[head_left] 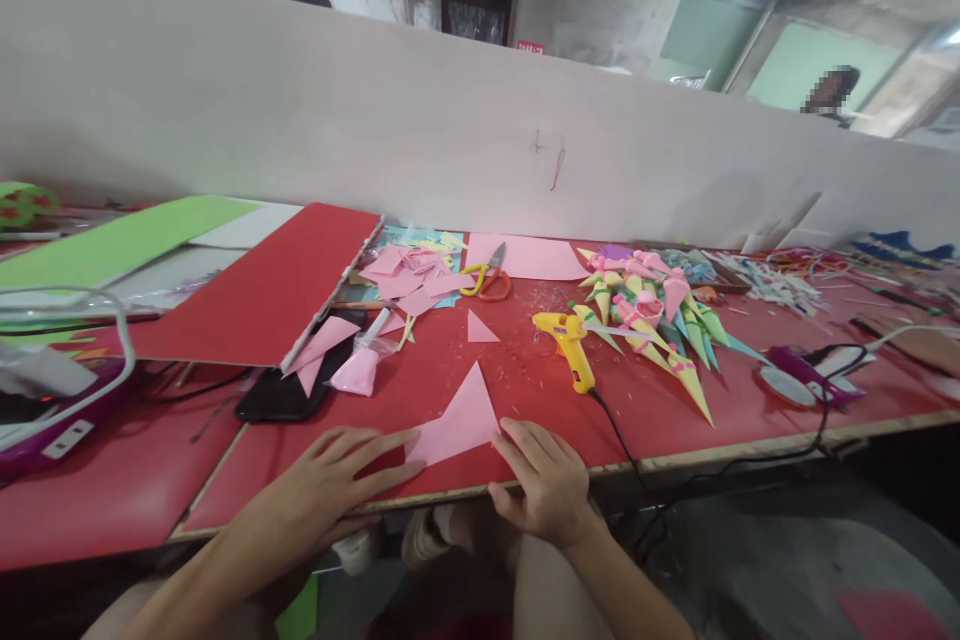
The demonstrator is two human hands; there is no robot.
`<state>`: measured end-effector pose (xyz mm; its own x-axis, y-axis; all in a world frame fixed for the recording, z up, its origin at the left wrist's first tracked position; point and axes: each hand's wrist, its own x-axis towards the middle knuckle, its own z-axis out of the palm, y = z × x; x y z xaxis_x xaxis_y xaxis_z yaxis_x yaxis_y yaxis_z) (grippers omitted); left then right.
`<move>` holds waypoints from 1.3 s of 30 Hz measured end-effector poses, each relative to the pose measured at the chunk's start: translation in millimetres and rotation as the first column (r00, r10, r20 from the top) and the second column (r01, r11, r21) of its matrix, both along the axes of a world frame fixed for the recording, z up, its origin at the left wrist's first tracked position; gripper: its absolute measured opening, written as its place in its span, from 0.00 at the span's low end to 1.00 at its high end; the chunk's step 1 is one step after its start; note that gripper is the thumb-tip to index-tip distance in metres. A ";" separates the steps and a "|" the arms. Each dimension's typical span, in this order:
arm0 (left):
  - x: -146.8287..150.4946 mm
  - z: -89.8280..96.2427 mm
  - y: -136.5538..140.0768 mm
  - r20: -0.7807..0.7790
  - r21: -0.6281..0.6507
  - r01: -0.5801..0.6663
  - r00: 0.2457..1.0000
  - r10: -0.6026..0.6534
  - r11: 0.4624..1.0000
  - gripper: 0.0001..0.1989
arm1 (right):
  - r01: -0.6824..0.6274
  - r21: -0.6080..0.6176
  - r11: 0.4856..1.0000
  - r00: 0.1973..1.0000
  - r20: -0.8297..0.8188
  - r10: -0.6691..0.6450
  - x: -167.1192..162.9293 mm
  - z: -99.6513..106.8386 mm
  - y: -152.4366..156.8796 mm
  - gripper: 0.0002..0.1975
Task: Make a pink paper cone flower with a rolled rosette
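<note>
A cut piece of pink sheet [459, 425] with a pointed top lies flat near the table's front edge. My left hand [341, 470] rests its outstretched fingertips on the piece's left end. At the right corner, my right hand [544, 480] touches the piece with its fingertips, thumb apart below. Just beyond lies a small pink triangle [481, 328]. To the right is a yellow hot glue gun [570, 345] with a glue stick in its back. Scissors [487, 278] with yellow and orange handles lie farther back, by pink offcuts [412, 275].
Finished-looking cone shapes [652, 305] in pink, yellow and green are heaped at right. On the left are a red board [262, 290], a black phone [281, 395] and a purple power strip [67, 430]. A white partition [337, 110] stands behind. The glue gun's cord [619, 435] hangs over the edge.
</note>
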<state>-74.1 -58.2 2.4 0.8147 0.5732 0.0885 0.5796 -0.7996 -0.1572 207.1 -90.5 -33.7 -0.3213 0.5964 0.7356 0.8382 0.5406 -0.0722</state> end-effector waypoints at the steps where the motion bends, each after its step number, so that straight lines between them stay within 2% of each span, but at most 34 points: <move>1: -0.4 -0.7 0.3 -0.003 0.002 0.000 1.000 0.000 1.000 0.27 | 0.003 0.014 1.000 1.000 -0.020 -0.003 -0.6 -0.4 0.4 0.19; 8: 0.8 0.7 2.7 -0.025 -0.003 -0.006 1.000 0.006 1.000 0.30 | 0.031 0.078 0.996 0.996 -0.081 -0.025 -5.9 -4.3 3.3 0.17; 14: 3.1 2.4 3.9 0.005 -0.017 -0.014 1.000 0.014 1.000 0.29 | 0.047 0.096 0.994 0.999 0.003 -0.048 -4.5 -13.5 6.4 0.18; 20: -0.5 -4.0 8.5 0.042 -0.048 -0.006 0.999 0.008 0.999 0.27 | 0.056 0.142 0.988 0.998 0.025 -0.060 -4.7 -12.3 7.8 0.19; 23: 0.5 -1.9 8.1 0.016 -0.061 -0.018 1.000 0.019 0.998 0.28 | 0.070 0.118 0.990 0.996 0.040 -0.076 -5.3 -13.3 8.3 0.19; 28: 2.1 0.3 6.6 -0.003 -0.067 -0.014 1.000 0.014 0.998 0.29 | 0.091 -0.015 0.996 0.991 0.098 -0.090 -3.3 -19.1 9.0 0.21; 32: 1.0 -2.7 7.5 0.003 -0.076 -0.024 1.000 0.025 0.997 0.30 | 0.097 -0.073 0.993 0.989 0.119 -0.088 -2.1 -19.5 9.5 0.21; 35: 0.5 -3.9 9.3 0.023 -0.077 -0.019 1.000 0.021 0.997 0.31 | 0.107 -0.072 0.992 0.986 0.133 -0.097 -2.6 -17.9 9.7 0.22; 39: 1.0 -2.0 11.0 -0.002 -0.103 -0.036 0.999 0.036 0.994 0.30 | 0.108 -0.013 0.994 0.984 0.146 -0.105 -3.8 -14.4 9.9 0.21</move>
<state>-73.1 -47.1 0.4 0.7933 0.6082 0.0274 0.6083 -0.7901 -0.0753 203.2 -80.6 -48.1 -0.3575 0.6475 0.6730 0.8932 0.4475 0.0439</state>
